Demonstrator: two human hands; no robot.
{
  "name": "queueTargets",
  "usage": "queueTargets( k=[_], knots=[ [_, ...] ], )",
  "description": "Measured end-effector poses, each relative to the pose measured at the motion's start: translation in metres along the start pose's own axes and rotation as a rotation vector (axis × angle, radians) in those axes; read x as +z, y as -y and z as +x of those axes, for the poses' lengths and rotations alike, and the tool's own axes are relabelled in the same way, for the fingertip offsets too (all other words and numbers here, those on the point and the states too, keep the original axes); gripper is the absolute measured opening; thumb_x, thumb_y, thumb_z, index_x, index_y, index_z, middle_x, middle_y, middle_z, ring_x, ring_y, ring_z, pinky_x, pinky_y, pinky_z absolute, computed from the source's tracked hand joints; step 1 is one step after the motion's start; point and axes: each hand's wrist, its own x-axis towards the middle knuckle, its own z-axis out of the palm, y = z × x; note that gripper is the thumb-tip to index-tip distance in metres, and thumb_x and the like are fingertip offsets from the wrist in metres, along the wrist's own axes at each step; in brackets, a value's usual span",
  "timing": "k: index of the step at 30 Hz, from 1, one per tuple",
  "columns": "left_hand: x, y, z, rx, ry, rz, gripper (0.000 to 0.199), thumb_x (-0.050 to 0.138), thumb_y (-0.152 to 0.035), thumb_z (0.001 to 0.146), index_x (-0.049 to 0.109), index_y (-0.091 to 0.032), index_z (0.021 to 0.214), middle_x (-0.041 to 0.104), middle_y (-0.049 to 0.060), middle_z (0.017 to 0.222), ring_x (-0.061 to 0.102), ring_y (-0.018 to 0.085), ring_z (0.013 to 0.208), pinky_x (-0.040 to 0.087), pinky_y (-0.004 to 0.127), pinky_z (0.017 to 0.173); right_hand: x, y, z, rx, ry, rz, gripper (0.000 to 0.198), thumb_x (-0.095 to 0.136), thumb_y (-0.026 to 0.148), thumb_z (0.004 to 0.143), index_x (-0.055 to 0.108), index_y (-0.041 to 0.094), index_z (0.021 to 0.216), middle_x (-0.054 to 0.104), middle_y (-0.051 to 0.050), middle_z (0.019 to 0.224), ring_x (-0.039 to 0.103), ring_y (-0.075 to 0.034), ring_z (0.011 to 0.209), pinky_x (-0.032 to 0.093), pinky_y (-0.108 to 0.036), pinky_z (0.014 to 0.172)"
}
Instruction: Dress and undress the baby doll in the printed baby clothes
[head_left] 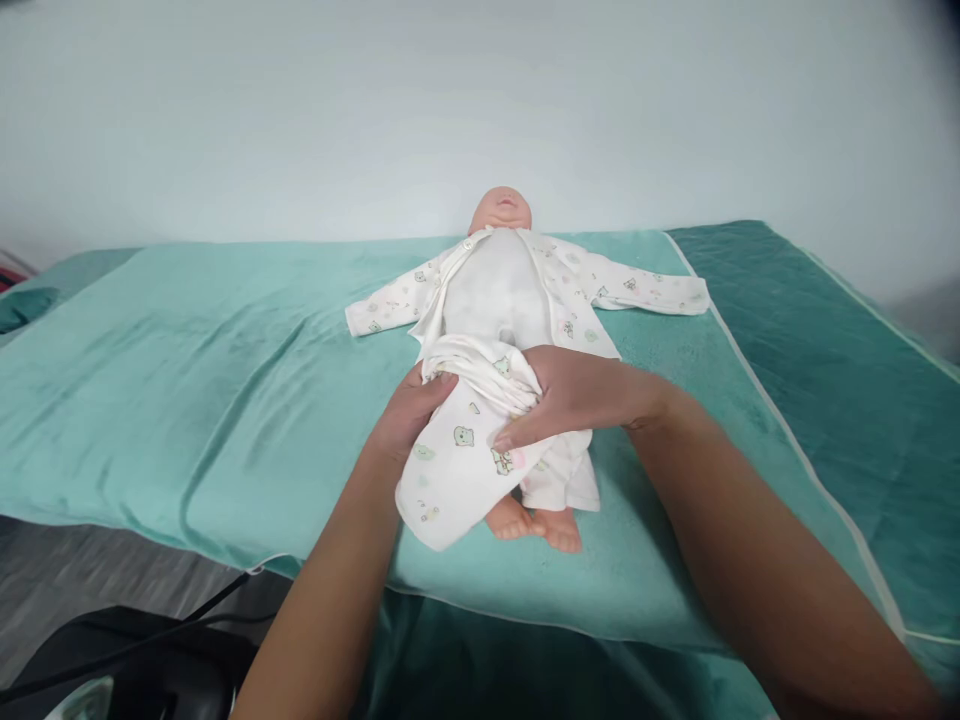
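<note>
A baby doll (502, 212) lies on its back, head toward the wall and bare feet (551, 527) toward me. It wears a white printed baby jacket (592, 275), unfastened in front with sleeves spread wide. Over its hips and legs are white printed baby pants (461, 440), their waistband bunched in folds. My left hand (416, 405) is closed on the left edge of the pants, thumb on top. At the other side, my right hand (570, 390) grips the bunched waistband, its thumb lying over the cloth. Some fingers of both hands are hidden beneath the fabric.
A light green sheet (225, 370) with a few creases covers the bed, over a darker green quilted cover (832, 400) at the right. Behind stands a pale wall (300, 110). A black object with cables (135, 660) is at the lower left, above a grey floor (97, 555).
</note>
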Motion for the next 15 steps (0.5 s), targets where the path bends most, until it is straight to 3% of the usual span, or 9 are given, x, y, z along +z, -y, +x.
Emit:
queueTargets(
  k=[4, 9, 15],
  knots=[
    [0.004, -0.001, -0.001, 0.031, 0.066, -0.027, 0.058, 0.084, -0.049, 0.062, 0.067, -0.016, 0.106, 0.075, 0.009, 0.09, 0.072, 0.031, 0.091, 0.059, 0.04, 0.077, 0.007, -0.001, 0.004, -0.042, -0.146, 0.075, 0.024, 0.071, 0.032, 0.079, 0.071, 0.019, 0.1, 0.074, -0.002, 0.094, 0.068, -0.021, 0.087, 0.052, -0.029, 0.073],
    [0.006, -0.003, 0.0, 0.02, 0.113, -0.023, 0.055, 0.084, -0.043, 0.063, 0.069, -0.016, 0.108, 0.076, 0.009, 0.092, 0.072, 0.031, 0.094, 0.057, 0.039, 0.082, 0.012, -0.003, 0.006, -0.143, -0.304, 0.205, 0.031, 0.067, 0.027, 0.08, 0.069, 0.018, 0.109, 0.072, -0.003, 0.101, 0.067, -0.022, 0.094, 0.052, -0.033, 0.08],
    [0.027, -0.007, -0.031, 0.033, -0.018, -0.016, 0.048, 0.08, -0.04, 0.071, 0.069, -0.016, 0.111, 0.075, 0.008, 0.089, 0.072, 0.029, 0.09, 0.056, 0.038, 0.081, 0.008, -0.007, 0.003, -0.197, -0.288, 0.208, 0.035, 0.069, 0.027, 0.077, 0.069, 0.017, 0.11, 0.072, -0.004, 0.101, 0.065, -0.024, 0.099, 0.051, -0.035, 0.084]
  ],
)
